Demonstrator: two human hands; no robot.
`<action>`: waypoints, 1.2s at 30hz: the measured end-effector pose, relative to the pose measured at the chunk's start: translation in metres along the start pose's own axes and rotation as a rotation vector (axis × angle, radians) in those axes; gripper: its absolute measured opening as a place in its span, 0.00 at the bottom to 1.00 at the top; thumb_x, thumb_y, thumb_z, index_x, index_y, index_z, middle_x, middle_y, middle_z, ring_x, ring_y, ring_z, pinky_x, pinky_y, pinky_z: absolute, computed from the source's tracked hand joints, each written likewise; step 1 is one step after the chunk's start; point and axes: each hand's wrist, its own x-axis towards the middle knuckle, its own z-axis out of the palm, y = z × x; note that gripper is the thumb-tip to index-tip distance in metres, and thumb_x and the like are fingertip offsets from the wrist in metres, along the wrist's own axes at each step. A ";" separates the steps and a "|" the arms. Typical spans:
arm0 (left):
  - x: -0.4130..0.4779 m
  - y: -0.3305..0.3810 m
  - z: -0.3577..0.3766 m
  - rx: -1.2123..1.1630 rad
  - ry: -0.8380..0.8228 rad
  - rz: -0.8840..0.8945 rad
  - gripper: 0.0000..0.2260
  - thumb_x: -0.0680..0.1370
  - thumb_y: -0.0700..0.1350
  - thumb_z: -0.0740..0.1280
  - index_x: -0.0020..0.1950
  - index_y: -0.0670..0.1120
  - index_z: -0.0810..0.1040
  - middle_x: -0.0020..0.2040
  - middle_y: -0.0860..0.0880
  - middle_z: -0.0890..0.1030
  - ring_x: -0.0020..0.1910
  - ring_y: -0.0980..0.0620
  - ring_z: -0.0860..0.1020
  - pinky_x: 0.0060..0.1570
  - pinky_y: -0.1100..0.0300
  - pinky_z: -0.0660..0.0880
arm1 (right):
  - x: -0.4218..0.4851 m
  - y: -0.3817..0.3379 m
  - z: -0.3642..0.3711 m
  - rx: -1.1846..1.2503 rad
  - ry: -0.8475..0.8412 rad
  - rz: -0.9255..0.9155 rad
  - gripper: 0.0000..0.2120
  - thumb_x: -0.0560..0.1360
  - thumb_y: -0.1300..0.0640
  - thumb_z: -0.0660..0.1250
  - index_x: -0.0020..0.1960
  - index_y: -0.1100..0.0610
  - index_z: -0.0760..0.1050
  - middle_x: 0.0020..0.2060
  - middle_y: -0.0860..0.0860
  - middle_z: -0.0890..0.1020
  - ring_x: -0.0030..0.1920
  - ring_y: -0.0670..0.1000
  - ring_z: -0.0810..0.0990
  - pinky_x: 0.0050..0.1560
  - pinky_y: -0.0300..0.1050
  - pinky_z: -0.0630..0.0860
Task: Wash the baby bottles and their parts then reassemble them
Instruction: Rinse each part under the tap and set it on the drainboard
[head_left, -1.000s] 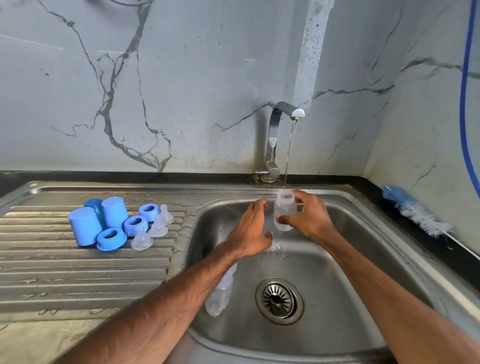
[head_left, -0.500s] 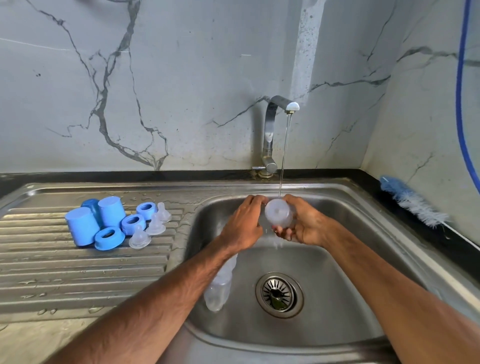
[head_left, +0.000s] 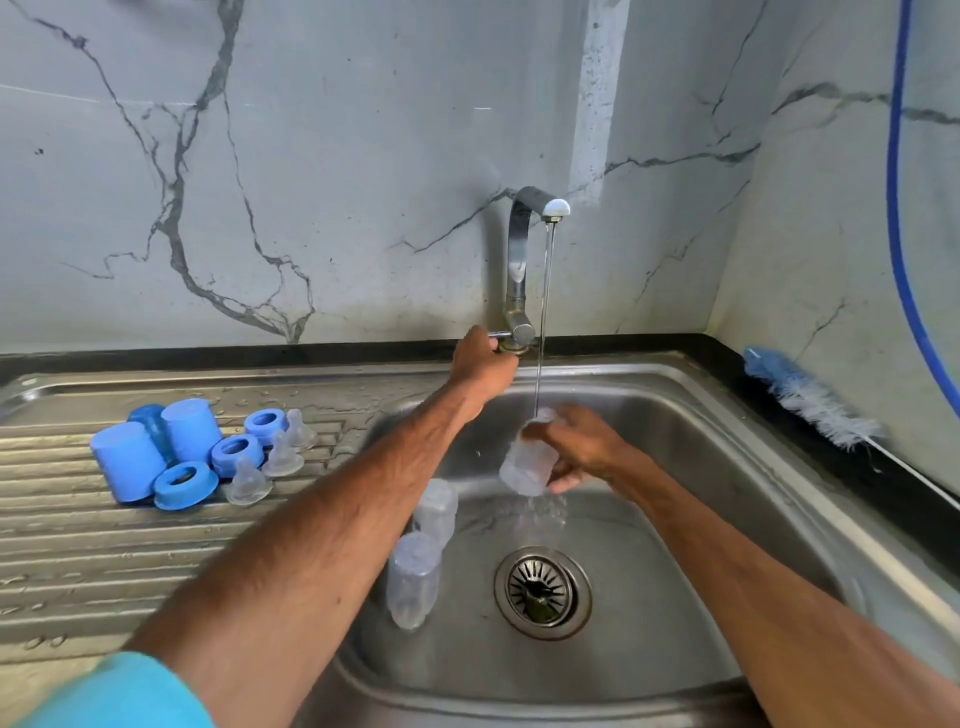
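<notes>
Gripping one clear bottle (head_left: 527, 467), tilted under water stream (head_left: 543, 322), right hand (head_left: 582, 447) sits at 12 o'clock of drain (head_left: 543, 592). Left hand (head_left: 480, 364) curled on tap lever (head_left: 496, 335). Two more bottles (head_left: 413, 577) lie in sink (head_left: 727, 519), 9 o'clock of drain. Drainboard (head_left: 78, 561), 9 o'clock of basin: three blue caps (head_left: 127, 462), three blue rings (head_left: 184, 486), three clear teats (head_left: 248, 480).

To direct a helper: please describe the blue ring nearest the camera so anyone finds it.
On the ribbed steel draining board left of the sink basin stands a group of blue parts. The round blue plastic ring lies frontmost, beside the nearest blue cap; the two other rings sit behind.
</notes>
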 end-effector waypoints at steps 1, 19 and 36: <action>0.002 0.001 0.002 -0.062 0.028 -0.033 0.05 0.76 0.33 0.63 0.49 0.41 0.75 0.43 0.48 0.75 0.44 0.49 0.74 0.38 0.57 0.72 | 0.003 0.001 0.001 -0.056 0.058 -0.066 0.20 0.78 0.52 0.73 0.66 0.58 0.73 0.53 0.61 0.83 0.49 0.64 0.86 0.52 0.60 0.85; -0.015 0.021 -0.019 -0.064 -0.267 0.126 0.27 0.80 0.29 0.61 0.78 0.43 0.69 0.74 0.47 0.75 0.72 0.49 0.74 0.71 0.53 0.73 | -0.003 -0.015 -0.006 0.512 0.060 0.071 0.20 0.77 0.54 0.74 0.64 0.61 0.74 0.53 0.63 0.84 0.46 0.62 0.87 0.45 0.52 0.86; -0.109 -0.035 -0.090 -0.102 -0.190 0.278 0.23 0.74 0.50 0.79 0.67 0.48 0.78 0.59 0.53 0.84 0.56 0.59 0.83 0.59 0.59 0.81 | -0.029 -0.041 0.028 0.433 -0.476 0.263 0.48 0.81 0.27 0.48 0.57 0.71 0.81 0.34 0.57 0.81 0.25 0.46 0.75 0.22 0.34 0.71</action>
